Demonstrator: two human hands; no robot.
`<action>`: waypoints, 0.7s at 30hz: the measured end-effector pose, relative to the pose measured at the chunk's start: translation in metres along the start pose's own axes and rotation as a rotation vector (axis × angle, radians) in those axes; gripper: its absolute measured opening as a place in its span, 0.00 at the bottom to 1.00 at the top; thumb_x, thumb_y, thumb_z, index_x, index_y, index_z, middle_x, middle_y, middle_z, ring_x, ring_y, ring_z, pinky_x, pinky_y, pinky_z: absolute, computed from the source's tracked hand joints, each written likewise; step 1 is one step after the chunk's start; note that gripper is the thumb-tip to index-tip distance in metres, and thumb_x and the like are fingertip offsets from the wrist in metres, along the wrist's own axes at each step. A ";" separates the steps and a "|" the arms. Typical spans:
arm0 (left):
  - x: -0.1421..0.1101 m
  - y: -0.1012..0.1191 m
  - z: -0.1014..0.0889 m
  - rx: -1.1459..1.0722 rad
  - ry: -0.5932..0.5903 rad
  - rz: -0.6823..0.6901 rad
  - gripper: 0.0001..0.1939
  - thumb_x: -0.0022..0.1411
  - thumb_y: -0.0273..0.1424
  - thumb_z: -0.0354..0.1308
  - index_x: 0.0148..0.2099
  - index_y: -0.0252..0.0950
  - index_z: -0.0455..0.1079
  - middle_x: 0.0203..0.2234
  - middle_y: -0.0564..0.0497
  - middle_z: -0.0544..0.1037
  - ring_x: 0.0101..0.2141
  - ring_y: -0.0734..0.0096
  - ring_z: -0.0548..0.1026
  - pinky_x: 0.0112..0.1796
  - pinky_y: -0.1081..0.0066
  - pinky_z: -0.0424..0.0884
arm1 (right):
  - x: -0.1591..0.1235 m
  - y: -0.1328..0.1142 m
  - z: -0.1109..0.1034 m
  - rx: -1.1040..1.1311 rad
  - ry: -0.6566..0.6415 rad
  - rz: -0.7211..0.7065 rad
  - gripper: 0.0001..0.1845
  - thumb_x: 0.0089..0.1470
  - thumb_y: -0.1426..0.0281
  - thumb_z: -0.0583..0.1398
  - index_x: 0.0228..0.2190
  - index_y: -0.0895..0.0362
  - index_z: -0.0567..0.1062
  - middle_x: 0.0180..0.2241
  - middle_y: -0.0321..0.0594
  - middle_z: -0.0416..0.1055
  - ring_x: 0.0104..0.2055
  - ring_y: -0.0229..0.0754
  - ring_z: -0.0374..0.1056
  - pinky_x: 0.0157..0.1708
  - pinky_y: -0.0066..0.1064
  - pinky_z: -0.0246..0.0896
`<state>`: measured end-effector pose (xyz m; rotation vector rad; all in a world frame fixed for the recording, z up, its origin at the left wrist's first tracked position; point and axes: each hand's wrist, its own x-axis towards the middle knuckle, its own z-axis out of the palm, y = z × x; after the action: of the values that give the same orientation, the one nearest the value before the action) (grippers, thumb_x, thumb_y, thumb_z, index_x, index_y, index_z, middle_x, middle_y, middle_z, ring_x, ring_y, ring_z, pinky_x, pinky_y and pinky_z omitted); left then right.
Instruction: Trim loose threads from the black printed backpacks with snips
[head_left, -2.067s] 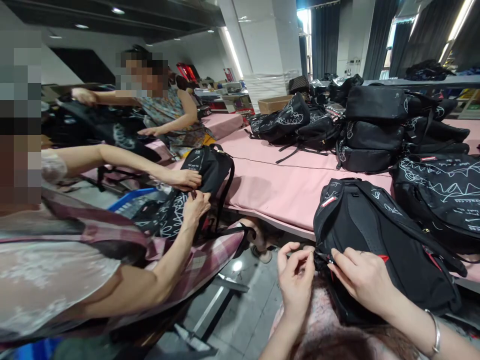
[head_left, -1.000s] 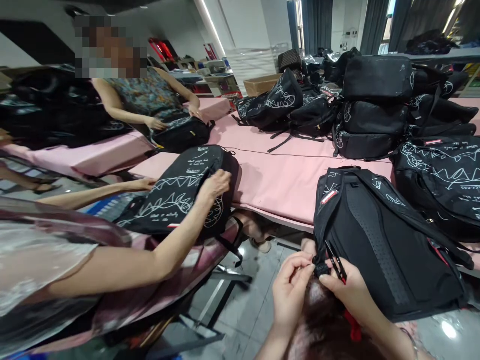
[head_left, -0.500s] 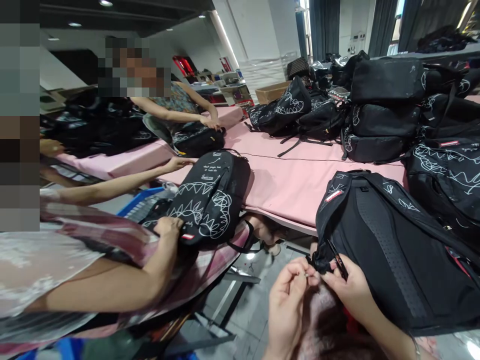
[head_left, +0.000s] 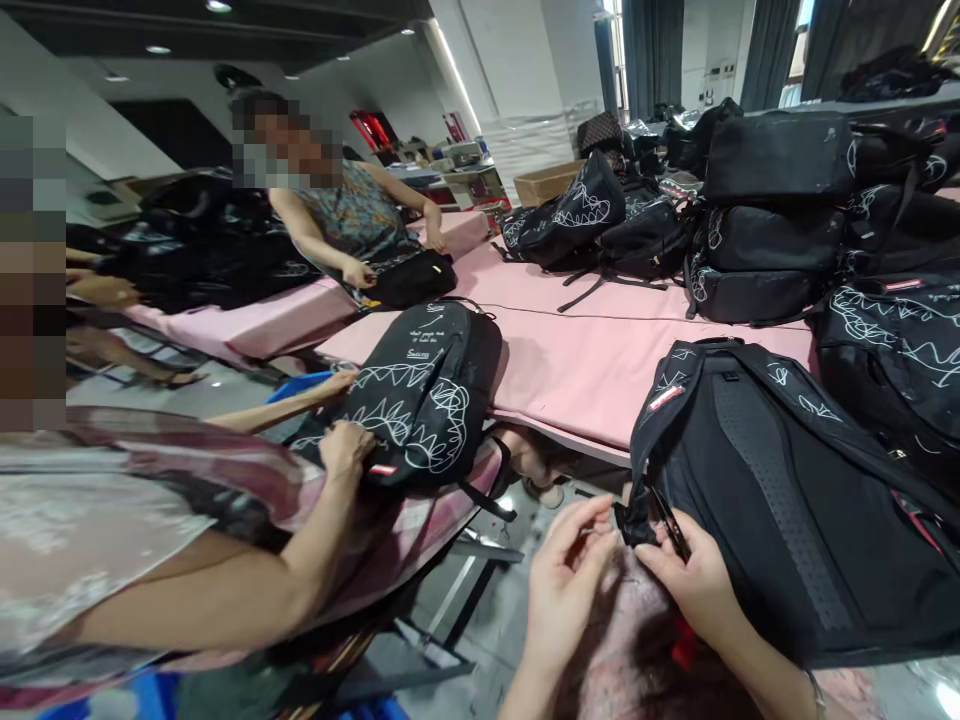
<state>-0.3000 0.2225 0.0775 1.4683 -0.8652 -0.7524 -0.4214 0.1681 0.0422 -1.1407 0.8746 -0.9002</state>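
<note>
A black backpack (head_left: 750,500) lies with its padded back panel up, in front of me on the right. My right hand (head_left: 697,575) is closed on a pair of dark thread snips (head_left: 671,525), blades pointing up and away. Its thumb and fingertips also pinch the backpack's bunched black strap (head_left: 636,520). Just left of that strap end is my left hand (head_left: 568,575), thumb and fingers curved but apart. I can make out nothing between them.
Pink-covered tables (head_left: 566,360) run ahead of me. Black backpacks (head_left: 776,240) are stacked at the back right. On the left, a co-worker's hand (head_left: 346,450) rests on a printed backpack (head_left: 420,400). Another person (head_left: 352,215) handles a black bag (head_left: 416,280) across the table.
My left thumb and fingers have parted from their pinch and moved slightly left of the strap. The near co-worker's far hand has come down to the printed backpack's side.
</note>
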 end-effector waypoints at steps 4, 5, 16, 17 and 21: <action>0.001 -0.001 -0.010 0.273 -0.166 0.166 0.14 0.49 0.32 0.62 0.42 0.38 0.74 0.31 0.48 0.72 0.31 0.70 0.70 0.34 0.71 0.69 | 0.000 0.005 0.000 -0.086 0.003 -0.026 0.13 0.40 0.62 0.61 0.23 0.58 0.66 0.22 0.35 0.59 0.26 0.36 0.58 0.27 0.26 0.61; 0.001 -0.001 -0.010 0.330 -0.186 0.204 0.15 0.50 0.32 0.62 0.42 0.40 0.74 0.31 0.48 0.72 0.32 0.70 0.70 0.34 0.71 0.69 | 0.000 0.007 0.000 -0.100 -0.001 -0.034 0.13 0.41 0.62 0.61 0.22 0.58 0.65 0.21 0.35 0.59 0.25 0.35 0.57 0.26 0.25 0.60; 0.002 -0.010 0.008 0.197 0.106 0.091 0.09 0.56 0.35 0.56 0.29 0.33 0.68 0.23 0.50 0.71 0.25 0.73 0.70 0.28 0.73 0.68 | -0.002 0.022 -0.006 -0.188 -0.054 -0.071 0.12 0.47 0.65 0.59 0.22 0.59 0.63 0.22 0.33 0.55 0.25 0.33 0.52 0.26 0.24 0.53; 0.003 -0.011 0.005 0.080 0.134 0.011 0.12 0.56 0.37 0.55 0.28 0.33 0.66 0.21 0.51 0.70 0.23 0.73 0.70 0.26 0.73 0.68 | -0.001 0.021 -0.005 -0.168 -0.050 -0.059 0.12 0.46 0.65 0.59 0.22 0.59 0.63 0.22 0.33 0.55 0.25 0.33 0.52 0.26 0.23 0.53; 0.001 -0.010 -0.008 -0.119 0.150 -0.039 0.21 0.60 0.41 0.49 0.20 0.33 0.57 0.16 0.53 0.63 0.20 0.75 0.66 0.25 0.74 0.66 | 0.000 0.015 -0.002 -0.092 -0.026 -0.031 0.13 0.43 0.65 0.60 0.21 0.59 0.63 0.22 0.34 0.56 0.25 0.33 0.53 0.26 0.23 0.55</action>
<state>-0.2922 0.2257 0.0683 1.4193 -0.6689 -0.7005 -0.4214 0.1697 0.0266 -1.2452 0.8865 -0.8756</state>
